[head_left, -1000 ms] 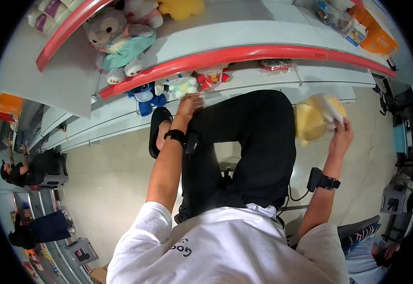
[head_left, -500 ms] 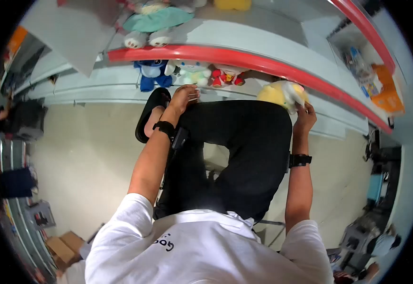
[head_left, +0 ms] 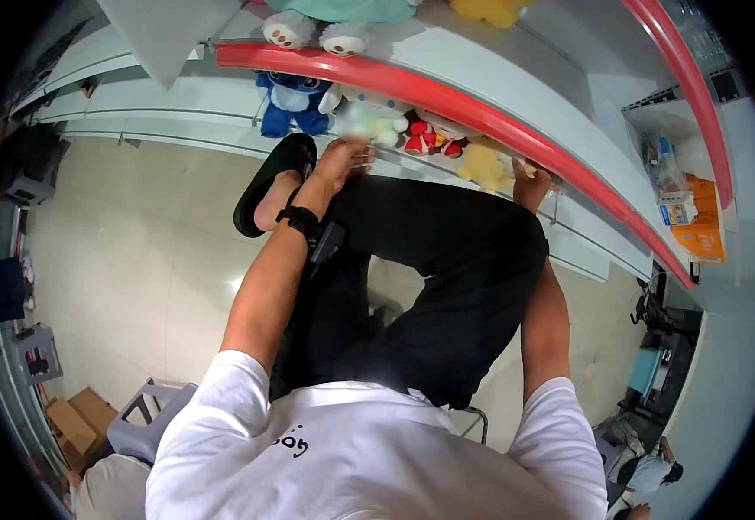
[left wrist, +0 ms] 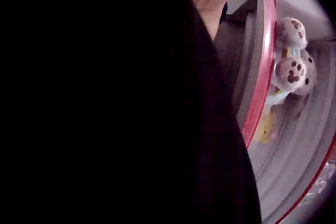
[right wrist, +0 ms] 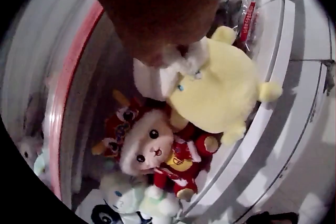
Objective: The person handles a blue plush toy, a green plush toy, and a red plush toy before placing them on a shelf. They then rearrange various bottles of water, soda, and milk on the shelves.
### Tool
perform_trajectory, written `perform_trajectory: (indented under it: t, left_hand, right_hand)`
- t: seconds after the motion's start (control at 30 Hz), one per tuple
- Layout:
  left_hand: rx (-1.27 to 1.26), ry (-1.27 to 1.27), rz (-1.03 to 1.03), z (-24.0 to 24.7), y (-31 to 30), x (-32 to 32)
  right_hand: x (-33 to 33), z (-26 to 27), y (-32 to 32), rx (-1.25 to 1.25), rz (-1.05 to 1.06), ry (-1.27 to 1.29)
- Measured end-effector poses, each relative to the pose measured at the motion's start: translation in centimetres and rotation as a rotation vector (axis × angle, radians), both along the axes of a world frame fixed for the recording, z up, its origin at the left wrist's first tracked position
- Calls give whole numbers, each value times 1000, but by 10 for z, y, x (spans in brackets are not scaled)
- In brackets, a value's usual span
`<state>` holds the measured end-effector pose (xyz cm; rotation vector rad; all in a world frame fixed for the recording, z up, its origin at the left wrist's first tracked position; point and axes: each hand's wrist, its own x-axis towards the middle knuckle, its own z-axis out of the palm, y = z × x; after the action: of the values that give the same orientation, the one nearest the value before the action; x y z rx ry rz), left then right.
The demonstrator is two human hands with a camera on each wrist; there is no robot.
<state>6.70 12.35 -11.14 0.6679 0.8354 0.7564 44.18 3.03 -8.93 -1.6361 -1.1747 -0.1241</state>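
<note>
In the head view, our left hand (head_left: 343,165) lies between the slipper (head_left: 256,191), at its 8 o'clock, and the knee, its fingers loosely extended and gripping nothing. At 2 o'clock our right hand (head_left: 530,187) reaches under the red rail (head_left: 447,97), fingers bent at the 3 o'clock side of the yellow plush (head_left: 484,165), which is on the lower shelf. Toward 10 o'clock from it sit the red plush (head_left: 429,137), the white plush (head_left: 377,120) and the blue plush (head_left: 294,106).

In the left wrist view, dark cloth (left wrist: 121,108) fills the 9 o'clock side. Bare skin shows at 1 o'clock; we cannot tell the grip here. A plush with spotted soles (left wrist: 292,74) sits near 3 o'clock, beyond a red rail.

In the right wrist view, our hand comes down from 12 o'clock, its narrow grip holding the yellow plush by a white ear (right wrist: 152,81); the fingertips are in shadow. The plush lies tilted, feet toward 3 o'clock. The red plush is at its 8 o'clock, touching it, and a clear packet (right wrist: 249,22) is near its 1 o'clock.
</note>
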Motion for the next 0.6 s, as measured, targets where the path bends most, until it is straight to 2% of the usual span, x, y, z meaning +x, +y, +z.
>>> perform_trajectory:
  t: [0.1, 0.17, 0.2, 0.27, 0.33, 0.4, 0.43, 0.53, 0.6]
  left_hand:
    - [-3, 0, 11, 2, -1, -1]
    - [-2, -15, 19, -8, 3, 1]
    - [14, -27, 37, -10, 4, 1]
    - [36, -39, -29, -23, 9, 2]
    - [25, 24, 26, 5, -3, 3]
    - [34, 43, 8, 13, -6, 3]
    - [-8, 58, 34, 17, -9, 5]
    - [-7, 48, 39, 6, -6, 7]
    - [-24, 22, 47, 7, -8, 5]
  right_hand:
    - [-12, 6, 2, -59, 103, -32]
    - [-11, 4, 9, 7, 244, 353]
    - [-10, 6, 13, 18, 264, 340]
    - [1, -3, 13, -12, 156, -147]
    - [2, -4, 9, 12, 177, -93]
    - [-4, 6, -3, -165, 1, -290]
    - [-11, 11, -9, -168, -14, -243]
    - [-22, 13, -17, -140, -105, -223]
    - [-16, 2, -22, -185, -76, -233]
